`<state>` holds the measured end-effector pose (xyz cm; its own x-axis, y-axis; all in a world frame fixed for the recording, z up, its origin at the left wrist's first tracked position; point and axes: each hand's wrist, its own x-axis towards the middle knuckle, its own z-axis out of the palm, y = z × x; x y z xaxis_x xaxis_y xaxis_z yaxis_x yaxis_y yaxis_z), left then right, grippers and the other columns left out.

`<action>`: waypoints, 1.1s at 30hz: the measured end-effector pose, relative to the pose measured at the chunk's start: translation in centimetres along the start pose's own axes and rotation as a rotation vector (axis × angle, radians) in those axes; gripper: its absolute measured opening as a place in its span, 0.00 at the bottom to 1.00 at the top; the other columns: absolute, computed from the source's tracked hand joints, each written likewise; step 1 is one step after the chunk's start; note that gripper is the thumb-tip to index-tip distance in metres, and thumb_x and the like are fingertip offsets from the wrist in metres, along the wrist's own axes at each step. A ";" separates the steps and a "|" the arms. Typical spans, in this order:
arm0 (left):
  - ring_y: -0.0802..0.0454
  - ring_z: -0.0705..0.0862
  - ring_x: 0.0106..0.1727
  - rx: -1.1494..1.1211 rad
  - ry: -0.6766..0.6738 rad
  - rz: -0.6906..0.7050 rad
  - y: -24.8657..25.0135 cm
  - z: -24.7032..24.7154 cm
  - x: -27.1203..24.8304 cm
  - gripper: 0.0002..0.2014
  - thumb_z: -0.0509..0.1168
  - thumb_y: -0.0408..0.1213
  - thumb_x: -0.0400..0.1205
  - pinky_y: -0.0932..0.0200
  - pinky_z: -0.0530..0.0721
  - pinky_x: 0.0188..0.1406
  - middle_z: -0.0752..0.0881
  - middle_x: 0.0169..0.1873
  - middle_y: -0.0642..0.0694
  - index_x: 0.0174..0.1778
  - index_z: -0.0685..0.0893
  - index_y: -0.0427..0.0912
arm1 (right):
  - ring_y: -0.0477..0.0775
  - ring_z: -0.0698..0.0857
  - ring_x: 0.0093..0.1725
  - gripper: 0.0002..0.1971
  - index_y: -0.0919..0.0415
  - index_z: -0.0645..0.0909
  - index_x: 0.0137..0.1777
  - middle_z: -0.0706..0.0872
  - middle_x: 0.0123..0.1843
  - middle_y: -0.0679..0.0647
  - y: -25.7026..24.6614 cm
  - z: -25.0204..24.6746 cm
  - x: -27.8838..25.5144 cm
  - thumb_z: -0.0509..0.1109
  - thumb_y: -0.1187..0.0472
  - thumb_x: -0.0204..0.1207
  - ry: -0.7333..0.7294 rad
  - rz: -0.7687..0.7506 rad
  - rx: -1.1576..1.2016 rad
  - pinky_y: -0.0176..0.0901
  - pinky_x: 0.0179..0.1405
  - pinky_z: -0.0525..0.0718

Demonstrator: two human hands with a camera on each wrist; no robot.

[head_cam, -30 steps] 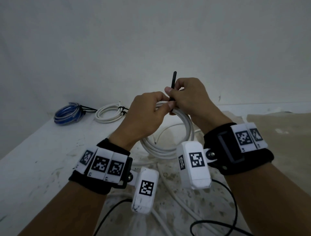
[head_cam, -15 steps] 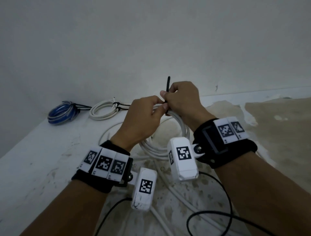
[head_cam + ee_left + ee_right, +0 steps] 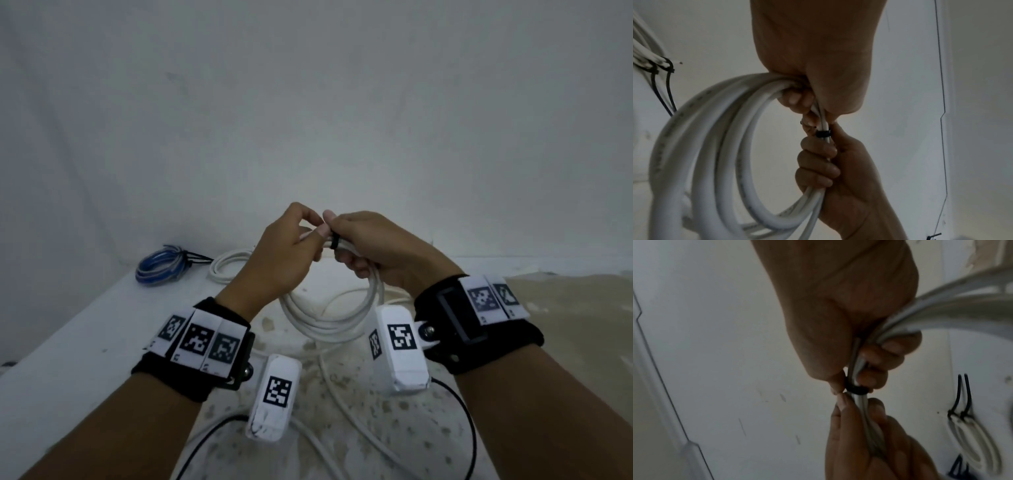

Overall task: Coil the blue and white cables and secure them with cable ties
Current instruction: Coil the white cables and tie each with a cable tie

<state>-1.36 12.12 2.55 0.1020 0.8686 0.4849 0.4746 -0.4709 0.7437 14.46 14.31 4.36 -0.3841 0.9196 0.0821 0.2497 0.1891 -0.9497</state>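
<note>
Left hand: the left hand sits just left of frame centre in the head view, fingers and thumb curled round the top of the white cable coil.
Right hand: the right hand meets it from the right, fingers wrapped round the same bundle of strands, thumb tip touching the black cable tie.
Cable tie: a narrow black band cinched around the bunched strands, in the small gap between the two hands; the left wrist view shows it tight on the cable.
White cable coil: held up off the surface, its loops hanging below the hands at frame centre; loose white cable trails down toward the lower edge of the frame.
Finished coils: a blue coil lies at middle left against the wall, black tie tails sticking out to its right; a second white coil lies just beside it, partly hidden behind the left hand.
Surface: a white tabletop, scuffed and speckled, with a tan stained patch at middle right.
Room: a plain pale wall fills the whole upper half of the frame, dimly lit.
Wrists: black straps with white coded tags, white camera blocks hanging under each, thin black leads curling toward the bottom edge.
</note>
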 end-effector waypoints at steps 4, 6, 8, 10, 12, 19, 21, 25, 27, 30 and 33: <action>0.52 0.77 0.22 -0.287 0.087 -0.119 1.3 -3.1 -0.9 0.11 0.64 0.46 0.85 0.60 0.77 0.21 0.87 0.29 0.45 0.53 0.79 0.41 | 0.46 0.62 0.20 0.20 0.59 0.78 0.39 0.70 0.23 0.50 -2.4 1.7 -0.2 0.62 0.45 0.85 0.089 -0.032 0.159 0.36 0.19 0.60; 0.50 0.79 0.23 -0.468 0.143 -0.232 1.1 -4.6 -1.9 0.15 0.62 0.49 0.86 0.61 0.78 0.23 0.87 0.29 0.43 0.50 0.81 0.40 | 0.47 0.61 0.19 0.20 0.57 0.72 0.36 0.69 0.22 0.50 -3.5 2.4 0.0 0.63 0.45 0.85 0.178 -0.011 0.328 0.37 0.19 0.59; 0.50 0.83 0.25 -0.685 0.178 -0.320 0.8 -5.3 -3.1 0.17 0.59 0.49 0.87 0.61 0.82 0.26 0.86 0.27 0.43 0.49 0.82 0.38 | 0.47 0.60 0.20 0.20 0.56 0.68 0.35 0.69 0.23 0.50 -4.3 3.1 0.4 0.63 0.46 0.85 0.251 0.012 0.527 0.37 0.18 0.59; 0.48 0.87 0.29 -0.879 0.233 -0.323 0.5 -5.4 -4.1 0.15 0.57 0.44 0.88 0.57 0.87 0.32 0.85 0.27 0.43 0.49 0.81 0.36 | 0.47 0.59 0.20 0.20 0.56 0.69 0.36 0.69 0.24 0.51 -4.7 4.6 0.8 0.62 0.46 0.86 0.302 0.038 0.647 0.37 0.18 0.60; 0.49 0.86 0.27 -1.000 0.323 -0.332 0.0 -5.8 -4.0 0.13 0.57 0.40 0.89 0.57 0.88 0.32 0.82 0.25 0.45 0.49 0.80 0.35 | 0.48 0.59 0.20 0.20 0.58 0.69 0.36 0.68 0.25 0.52 -4.6 6.7 1.3 0.60 0.47 0.87 0.363 0.065 0.677 0.37 0.18 0.59; 0.58 0.62 0.12 -1.188 0.410 -0.570 -2.8 -8.3 -3.2 0.20 0.52 0.49 0.90 0.70 0.63 0.11 0.70 0.17 0.52 0.41 0.79 0.41 | 0.49 0.68 0.20 0.21 0.65 0.79 0.45 0.74 0.25 0.53 -2.7 11.1 3.1 0.59 0.47 0.87 0.362 0.106 0.672 0.41 0.21 0.71; 0.59 0.60 0.12 -1.101 0.478 -0.625 -4.6 -9.0 -2.6 0.18 0.53 0.47 0.90 0.70 0.58 0.10 0.70 0.19 0.52 0.39 0.77 0.43 | 0.52 0.78 0.26 0.21 0.70 0.82 0.53 0.81 0.30 0.57 -2.2 10.9 3.2 0.59 0.50 0.88 0.146 0.116 0.661 0.43 0.27 0.81; 0.60 0.64 0.11 -0.917 0.554 -0.718 -7.7 -10.3 -0.9 0.15 0.57 0.45 0.89 0.70 0.61 0.10 0.76 0.25 0.50 0.39 0.75 0.43 | 0.55 0.90 0.43 0.13 0.66 0.84 0.58 0.92 0.45 0.58 -1.2 9.7 4.2 0.62 0.58 0.87 -0.113 0.174 0.468 0.53 0.47 0.89; 0.60 0.68 0.13 -0.868 0.533 -0.759 -8.8 -10.5 0.2 0.15 0.58 0.45 0.89 0.70 0.65 0.11 0.79 0.24 0.50 0.41 0.78 0.41 | 0.53 0.90 0.39 0.11 0.66 0.84 0.54 0.91 0.41 0.56 -0.6 9.5 5.8 0.62 0.61 0.87 -0.101 0.220 0.471 0.51 0.43 0.90; 0.56 0.76 0.22 -0.866 0.544 -0.812 -10.7 -10.6 1.7 0.17 0.59 0.43 0.89 0.65 0.78 0.21 0.83 0.28 0.46 0.39 0.81 0.36 | 0.52 0.89 0.33 0.10 0.67 0.83 0.48 0.90 0.36 0.56 0.5 10.1 9.0 0.63 0.63 0.86 -0.030 0.285 0.518 0.49 0.36 0.91; 0.50 0.80 0.31 -0.837 0.550 -0.861 -12.8 -11.0 2.3 0.11 0.59 0.36 0.86 0.57 0.81 0.38 0.82 0.32 0.43 0.38 0.80 0.39 | 0.56 0.87 0.35 0.10 0.69 0.81 0.46 0.87 0.39 0.59 1.3 11.0 12.8 0.63 0.65 0.86 0.030 0.317 0.526 0.54 0.41 0.89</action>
<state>-16.77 18.46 -0.79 -0.4193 0.8538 -0.3085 -0.4918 0.0721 0.8677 0.09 22.59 0.85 -0.3360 0.9139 -0.2280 -0.1273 -0.2839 -0.9504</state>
